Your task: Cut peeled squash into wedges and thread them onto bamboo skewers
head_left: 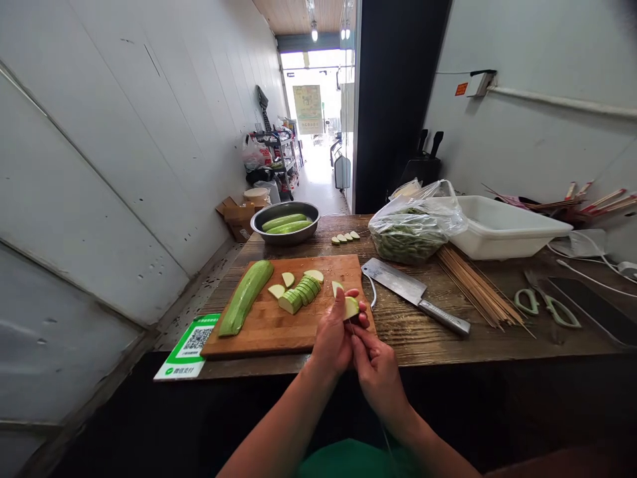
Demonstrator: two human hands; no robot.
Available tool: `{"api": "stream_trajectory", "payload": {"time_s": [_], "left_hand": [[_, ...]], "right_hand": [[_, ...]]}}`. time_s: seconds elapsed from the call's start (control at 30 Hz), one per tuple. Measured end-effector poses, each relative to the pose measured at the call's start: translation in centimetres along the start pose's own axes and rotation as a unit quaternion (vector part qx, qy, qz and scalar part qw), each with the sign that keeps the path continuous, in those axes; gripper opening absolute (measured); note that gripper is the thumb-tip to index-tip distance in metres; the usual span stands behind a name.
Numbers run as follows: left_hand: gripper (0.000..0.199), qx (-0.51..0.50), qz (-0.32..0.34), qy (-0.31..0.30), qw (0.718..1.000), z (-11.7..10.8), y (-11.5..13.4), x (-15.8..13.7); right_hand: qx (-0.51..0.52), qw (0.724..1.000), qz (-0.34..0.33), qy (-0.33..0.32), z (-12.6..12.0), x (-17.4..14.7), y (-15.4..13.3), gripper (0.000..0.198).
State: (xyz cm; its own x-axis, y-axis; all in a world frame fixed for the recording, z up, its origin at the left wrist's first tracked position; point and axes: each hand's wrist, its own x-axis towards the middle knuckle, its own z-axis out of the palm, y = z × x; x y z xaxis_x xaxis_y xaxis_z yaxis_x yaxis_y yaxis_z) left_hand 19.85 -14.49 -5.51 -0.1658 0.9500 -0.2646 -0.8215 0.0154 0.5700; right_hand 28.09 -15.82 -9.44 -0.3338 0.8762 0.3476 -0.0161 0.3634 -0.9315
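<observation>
Zucchini slice (351,307) is in our left hand (331,338), fingers closed in on it, pale face showing. Our right hand (381,365) is just below and touching, fingers pinched on a thin skewer (387,438) that runs down toward us. Can't tell if its tip is in the slice. Both hands at the near right of the board (279,340). Second slice (337,287) shows just past the left thumb; contact unclear.

On the board: a cut stack (300,294) leaning in a row, loose slices (277,291) around it, long zucchini (246,299) along the left side. QR card (192,348) at the board's left corner.

Right of the board on the worktop (398,332): cleaver (398,282), handle angled toward us, then a skewer bundle (480,285), scissors (556,310), phone (597,305).

Far side: bowl (285,239) with two zucchini (286,222), four slices (345,237) lined up, bag (411,232) of green pods, white tub (517,242) beside it.
</observation>
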Motion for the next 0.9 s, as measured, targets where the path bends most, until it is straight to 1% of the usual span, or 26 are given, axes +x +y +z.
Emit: {"api": "stream_trajectory", "payload": {"time_s": [0.07,0.13,0.2,0.27,0.37,0.47,0.6,0.9], "left_hand": [[0.039,-0.003,0.009,-0.006,1.000,0.1,0.2,-0.2],[0.034,0.012,0.043,0.012,0.999,0.1,0.5,-0.3],[0.030,0.019,0.076,0.041,0.996,0.0,0.7,-0.2],[0.028,0.017,0.094,0.060,0.994,-0.3,0.8,0.0],[0.027,0.024,0.110,0.056,0.992,-0.7,0.7,0.1],[0.027,0.036,0.128,0.052,0.990,-0.8,0.5,-0.1],[0.027,0.043,0.127,0.049,0.990,-0.8,0.3,-0.3],[0.029,0.042,0.117,0.065,0.990,-1.1,0.2,-0.1]], "right_hand": [[0.017,1.000,0.004,0.013,0.1,-0.2,-0.1,0.029],[0.022,0.999,0.013,0.024,0.2,-0.5,-0.2,0.030],[0.022,0.999,0.025,0.011,0.3,-0.8,-0.5,0.030],[0.017,0.999,0.033,-0.020,0.2,-1.1,-0.8,0.029],[0.010,0.998,0.031,-0.046,0.1,-1.4,-1.2,0.027],[0.018,0.999,0.024,-0.038,0.2,-1.4,-1.4,0.027],[0.016,1.000,0.010,-0.023,0.4,-1.5,-1.4,0.027],[0.018,1.000,0.000,-0.014,0.9,-1.6,-1.0,0.027]]}}
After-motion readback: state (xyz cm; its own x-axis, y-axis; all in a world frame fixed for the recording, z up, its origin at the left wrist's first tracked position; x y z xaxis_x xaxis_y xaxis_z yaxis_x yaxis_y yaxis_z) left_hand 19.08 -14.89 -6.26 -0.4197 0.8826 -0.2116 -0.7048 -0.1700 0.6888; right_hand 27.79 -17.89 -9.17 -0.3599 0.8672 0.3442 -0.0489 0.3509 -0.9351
